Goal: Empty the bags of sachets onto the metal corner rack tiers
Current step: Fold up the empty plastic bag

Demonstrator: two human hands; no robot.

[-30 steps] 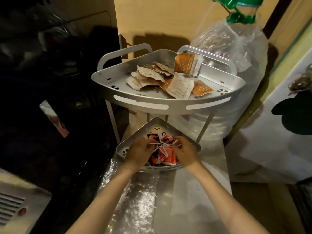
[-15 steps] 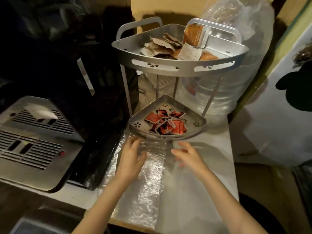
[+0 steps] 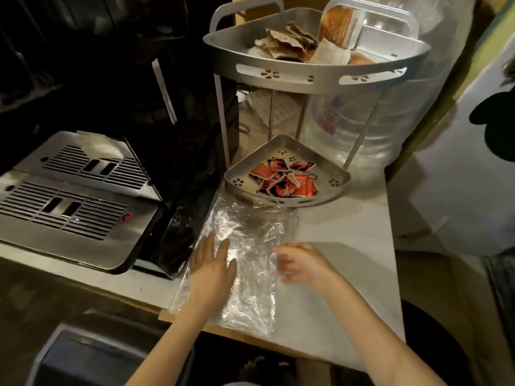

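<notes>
Left hand (image 3: pixel 213 267) flat, fingers straight and spread, pressing on the clear bag (image 3: pixel 245 263) lying crumpled on the table (image 3: pixel 348 246). Right hand (image 3: pixel 302 264) at the bag's 3 o'clock edge, blurred, fingers loosely curled; cannot tell whether touching or pinching the plastic. At 12 o'clock from the bag, the corner rack (image 3: pixel 312 79): red sachets (image 3: pixel 287 181) heaped in the lower tier (image 3: pixel 338 188), brown and orange sachets (image 3: pixel 303 43) in the upper tier. At 9 o'clock, a slotted metal machine (image 3: pixel 72 196). At 2 o'clock, behind the rack, a large water bottle (image 3: pixel 390 112) wrapped in plastic.
</notes>
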